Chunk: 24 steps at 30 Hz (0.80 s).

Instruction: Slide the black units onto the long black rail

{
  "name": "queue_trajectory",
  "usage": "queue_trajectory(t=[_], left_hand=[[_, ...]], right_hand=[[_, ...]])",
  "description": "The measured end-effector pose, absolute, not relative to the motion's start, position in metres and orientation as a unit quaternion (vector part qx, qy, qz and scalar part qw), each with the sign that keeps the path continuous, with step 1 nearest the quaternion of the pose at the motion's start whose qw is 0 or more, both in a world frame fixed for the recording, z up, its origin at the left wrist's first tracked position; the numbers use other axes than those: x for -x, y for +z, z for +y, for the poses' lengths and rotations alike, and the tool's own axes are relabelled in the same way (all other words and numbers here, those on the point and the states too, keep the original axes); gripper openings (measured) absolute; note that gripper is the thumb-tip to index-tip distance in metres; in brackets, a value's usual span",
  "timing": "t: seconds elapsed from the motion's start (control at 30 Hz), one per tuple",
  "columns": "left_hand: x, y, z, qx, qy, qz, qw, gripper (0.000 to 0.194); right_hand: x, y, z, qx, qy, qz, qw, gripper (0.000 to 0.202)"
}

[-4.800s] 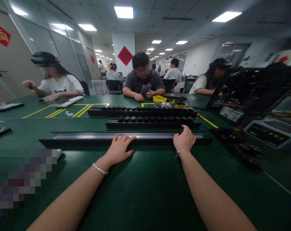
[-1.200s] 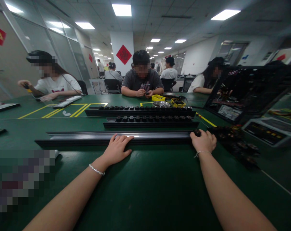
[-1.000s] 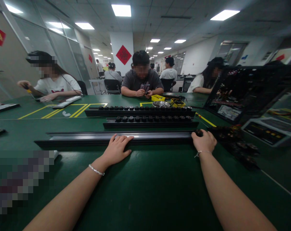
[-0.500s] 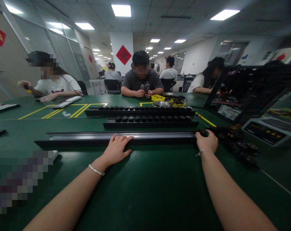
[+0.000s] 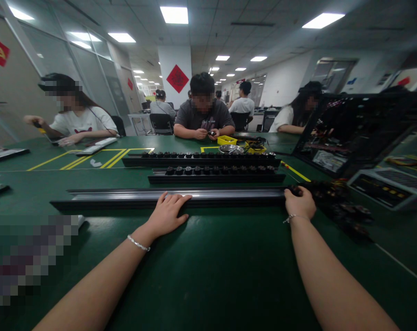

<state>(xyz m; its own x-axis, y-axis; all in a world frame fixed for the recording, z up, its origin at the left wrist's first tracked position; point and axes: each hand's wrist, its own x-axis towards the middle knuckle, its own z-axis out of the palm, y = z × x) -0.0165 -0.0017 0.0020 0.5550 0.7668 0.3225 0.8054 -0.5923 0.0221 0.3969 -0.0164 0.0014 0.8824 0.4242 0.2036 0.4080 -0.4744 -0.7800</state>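
Observation:
A long black rail [image 5: 229, 198] with a shiny channel lies across the green table in front of me. My left hand [image 5: 168, 212] rests on its near edge, fingers spread. At the rail's right end, my right hand [image 5: 300, 202] curls around a small black part [image 5: 293, 189], mostly hidden by the fingers. Right of that hand is a pile of dark round parts [image 5: 353, 214]. Beyond the long rail lie a shorter rail [image 5: 215, 178] and another rail [image 5: 201, 162], both lined with small round black parts.
An open computer case [image 5: 349, 165] and a power supply box [image 5: 384, 188] stand at the right. A yellow tray [image 5: 226, 140] and a metal dish [image 5: 231, 149] sit farther back. Several people are seated around, one person [image 5: 204, 110] directly opposite.
My right hand has shifted slightly right with the small black part. My left hand has stayed in place. The hands of the person opposite have moved a little.

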Motion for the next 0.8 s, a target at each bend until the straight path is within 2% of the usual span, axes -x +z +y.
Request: queue_trajectory(t=[0.33,0.8], left_hand=[[0.016,0.003,-0.002,0.88,-0.147,-0.448,0.064,0.058],[0.011,0.0,-0.008,0.867,-0.168,-0.462,0.076,0.051]], right_hand=[[-0.399,0.004,-0.017,0.866,-0.013,-0.205,0.455,0.055],[-0.416,0.009,-0.024,0.869,0.048,-0.205,0.448,0.056]])
